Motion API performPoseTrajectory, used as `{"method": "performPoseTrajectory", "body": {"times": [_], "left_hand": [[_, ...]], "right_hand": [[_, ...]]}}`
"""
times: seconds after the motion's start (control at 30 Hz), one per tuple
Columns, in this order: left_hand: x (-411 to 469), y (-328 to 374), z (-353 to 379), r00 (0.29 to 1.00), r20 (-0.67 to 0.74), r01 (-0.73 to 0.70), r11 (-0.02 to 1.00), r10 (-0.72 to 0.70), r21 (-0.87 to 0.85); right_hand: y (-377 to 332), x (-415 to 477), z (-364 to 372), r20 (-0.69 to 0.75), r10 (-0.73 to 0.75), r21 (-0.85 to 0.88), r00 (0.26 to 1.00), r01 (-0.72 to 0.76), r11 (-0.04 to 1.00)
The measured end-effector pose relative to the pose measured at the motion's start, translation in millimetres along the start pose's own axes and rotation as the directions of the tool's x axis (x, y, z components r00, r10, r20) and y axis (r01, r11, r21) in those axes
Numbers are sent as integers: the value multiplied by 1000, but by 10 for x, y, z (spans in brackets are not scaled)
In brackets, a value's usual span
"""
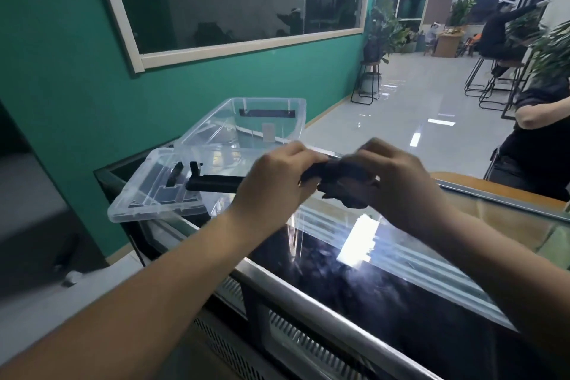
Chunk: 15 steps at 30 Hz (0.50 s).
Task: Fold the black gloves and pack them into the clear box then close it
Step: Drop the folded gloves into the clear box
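Note:
The black gloves (342,179) are bunched into a dark bundle held in the air above the glass counter. My left hand (274,182) grips the bundle's left end. My right hand (398,182) wraps over its right side and hides much of it. The clear box (212,129) lies behind my left hand, tilted with its opening turned toward me, and nothing shows inside it. Its clear lid (145,194) with black latches lies flat to the left, at the counter's corner.
The glass counter (385,256) with a metal front edge reflects bright light. A teal wall with a large window rises to the left. A person in black stands at the right edge (536,139); stools, plants and other people are farther back.

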<state>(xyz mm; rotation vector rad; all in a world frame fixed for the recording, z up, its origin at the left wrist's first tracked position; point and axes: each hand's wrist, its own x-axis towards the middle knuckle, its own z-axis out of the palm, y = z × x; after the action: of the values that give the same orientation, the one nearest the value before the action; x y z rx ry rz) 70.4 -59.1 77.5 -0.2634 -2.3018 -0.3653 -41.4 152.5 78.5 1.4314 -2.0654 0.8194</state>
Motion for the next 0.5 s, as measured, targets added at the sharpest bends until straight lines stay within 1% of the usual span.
{"method": "performPoseTrajectory", "body": {"times": [0.1,0.23,0.4,0.5], "left_hand": [[271,-147,-330,999,-45,-26,999,28,45],[450,-490,-653,998,-59,-17,992,24,124],[491,-949,-828,998,-6,63,983,-63,170],[477,-1124,-876,990,43,125,971,-136,204]], "right_hand": [[-95,446,-85,-41,-47,-22,998,46,999],[-217,955,75,-49,-87,-29,995,85,996],[-364,1360,438,-3,-59,-33,998,59,998],[-423,1500,619,34,-15,-55,999,17,998]]}}
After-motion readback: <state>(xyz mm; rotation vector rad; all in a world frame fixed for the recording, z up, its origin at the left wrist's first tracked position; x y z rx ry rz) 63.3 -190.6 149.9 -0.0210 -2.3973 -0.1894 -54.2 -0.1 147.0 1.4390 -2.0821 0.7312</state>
